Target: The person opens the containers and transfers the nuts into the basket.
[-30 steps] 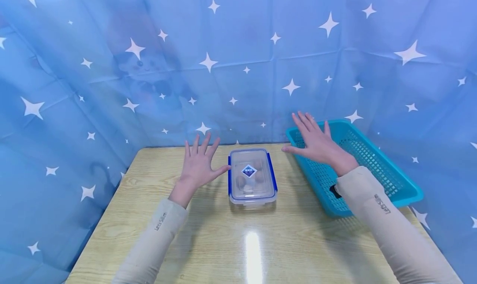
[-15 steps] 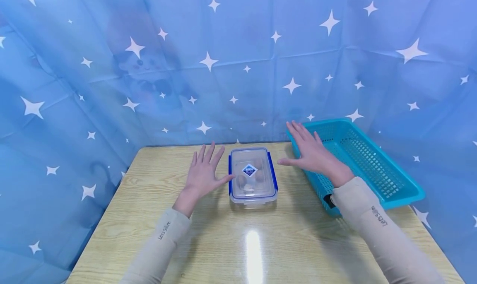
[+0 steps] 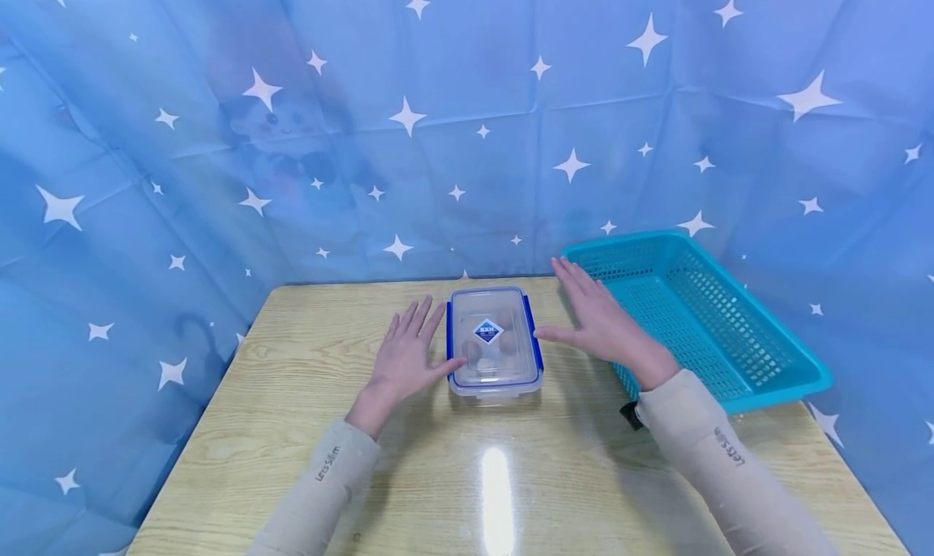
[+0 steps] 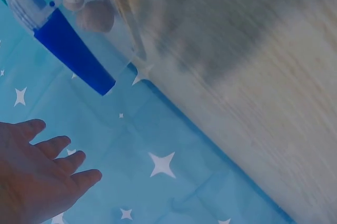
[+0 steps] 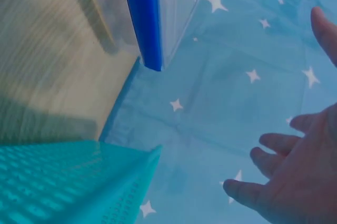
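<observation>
The box (image 3: 494,344) sits mid-table (image 3: 306,426), lid on, blue clips on its long sides, something round and brownish inside. Your left hand (image 3: 407,360) lies just left of it, fingers straight, thumb at or near the left wall; whether it touches I cannot tell. Your right hand (image 3: 601,322) hangs flat between the box and the teal basket (image 3: 730,329), thumb toward the right clip. Each grip is open and holds nothing. To do this well, I'd bring both palms in level and together, so the box doesn't slide sideways.
</observation>
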